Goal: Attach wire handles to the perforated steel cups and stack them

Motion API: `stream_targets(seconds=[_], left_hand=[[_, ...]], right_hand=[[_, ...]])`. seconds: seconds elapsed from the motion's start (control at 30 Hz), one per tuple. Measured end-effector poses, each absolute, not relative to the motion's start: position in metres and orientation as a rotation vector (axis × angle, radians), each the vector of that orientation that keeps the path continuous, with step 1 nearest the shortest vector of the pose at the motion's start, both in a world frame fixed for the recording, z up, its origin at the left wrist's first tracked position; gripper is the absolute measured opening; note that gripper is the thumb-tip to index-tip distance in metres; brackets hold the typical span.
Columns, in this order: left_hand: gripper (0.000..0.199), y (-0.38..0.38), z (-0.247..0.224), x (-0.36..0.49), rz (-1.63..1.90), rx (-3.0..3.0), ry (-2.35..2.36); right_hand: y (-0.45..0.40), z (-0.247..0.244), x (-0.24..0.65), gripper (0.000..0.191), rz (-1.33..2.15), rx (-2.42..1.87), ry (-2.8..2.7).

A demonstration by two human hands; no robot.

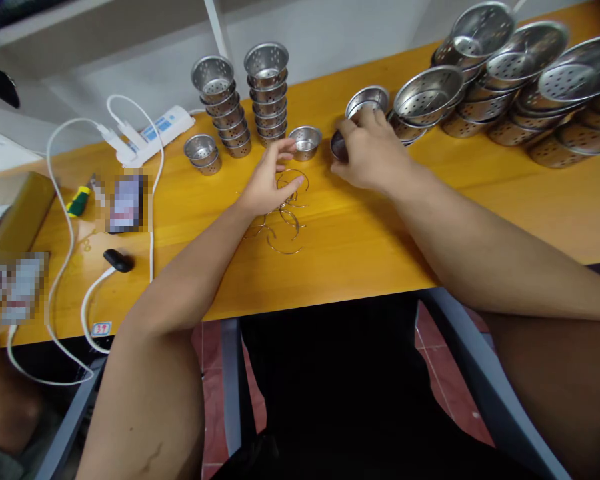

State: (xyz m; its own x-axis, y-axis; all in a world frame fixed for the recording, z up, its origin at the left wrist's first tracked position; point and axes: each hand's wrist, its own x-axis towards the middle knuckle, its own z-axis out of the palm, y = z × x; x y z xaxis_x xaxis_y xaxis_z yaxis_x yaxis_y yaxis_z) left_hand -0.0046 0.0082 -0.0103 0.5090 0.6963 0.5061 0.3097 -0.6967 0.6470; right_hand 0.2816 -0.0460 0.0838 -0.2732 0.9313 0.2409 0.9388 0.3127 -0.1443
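My right hand (pixel 370 150) is closed on a small metal cup (pixel 338 145), whose dark side shows by my fingers. Just behind it stands another small perforated cup (pixel 367 100). My left hand (pixel 273 177) has its fingers apart and holds nothing. It hovers beside a single small perforated cup (pixel 306 145) and above several thin curved wire pieces (pixel 284 249) scattered on the table. Two tall stacks of perforated metal cups, a left stack (pixel 227 119) and a right stack (pixel 269 100), stand beyond my left hand. A short stack (pixel 203 157) sits left of them.
Larger perforated metal baskets (pixel 495 100) stand in stacks along the right back of the wooden table (pixel 330 260). At left are a power strip (pixel 165 130) with white cables, a blurred phone (pixel 127 203), a green-and-yellow tool handle (pixel 79 201) and a black object (pixel 119 260).
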Motion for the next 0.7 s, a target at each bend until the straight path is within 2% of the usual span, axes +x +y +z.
stream_targets(seconds=[0.17, 0.47, 0.57, 0.7], left_hand=[[0.075, 0.004, -0.004, -0.006, 1.044, 2.272, 0.833], [0.065, -0.007, 0.011, -0.004, 1.057, 2.226, 0.858], [0.064, -0.008, 0.013, -0.004, 1.037, 2.252, 0.859], [0.06, -0.008, 0.015, -0.005, 1.023, 2.313, 0.838]], right_hand=[[-0.048, 0.083, 0.274, 0.058, 0.055, -1.77, -2.357], [-0.068, 0.104, 0.261, 0.038, 0.026, -1.486, -2.376], [-0.061, 0.086, 0.262, 0.035, 0.152, -1.394, -2.372], [-0.041, 0.053, 0.27, 0.044, 0.191, -1.373, -2.341]])
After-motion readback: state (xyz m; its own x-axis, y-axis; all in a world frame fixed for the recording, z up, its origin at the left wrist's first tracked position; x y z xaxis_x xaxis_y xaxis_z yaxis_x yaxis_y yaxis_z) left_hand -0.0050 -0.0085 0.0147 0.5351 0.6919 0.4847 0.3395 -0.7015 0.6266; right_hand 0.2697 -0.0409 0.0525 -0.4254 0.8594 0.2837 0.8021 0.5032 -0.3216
